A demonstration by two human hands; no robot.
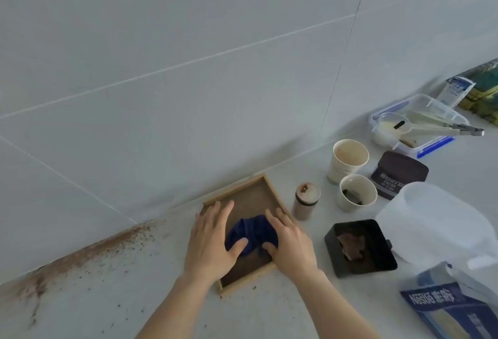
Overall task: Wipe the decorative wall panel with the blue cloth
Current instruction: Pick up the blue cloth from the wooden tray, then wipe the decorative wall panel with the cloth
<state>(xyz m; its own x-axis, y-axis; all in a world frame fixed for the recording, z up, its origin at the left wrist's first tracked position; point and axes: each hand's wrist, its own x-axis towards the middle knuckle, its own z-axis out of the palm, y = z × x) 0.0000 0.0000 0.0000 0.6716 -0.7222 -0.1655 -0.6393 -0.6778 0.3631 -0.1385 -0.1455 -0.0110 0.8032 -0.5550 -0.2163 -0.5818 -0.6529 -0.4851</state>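
A square decorative panel [256, 198] with a light wooden frame and a brown inner face lies flat on the white counter, close to the tiled wall. A crumpled blue cloth [252, 232] rests on its brown surface. My left hand [213, 239] lies flat over the panel's left side, thumb touching the cloth. My right hand [289, 241] presses on the right part of the cloth, fingers spread, thumb tucked against the fabric. Part of the cloth is hidden under both hands.
Brown stains and specks [89, 255] run along the counter by the wall at left. To the right stand a small jar [307, 200], two paper cups [347, 160], a cocoa tin [398, 174], a black tray [359, 247], a plastic jug [442, 220], a Nestle box [450, 309] and a clear container [415, 123].
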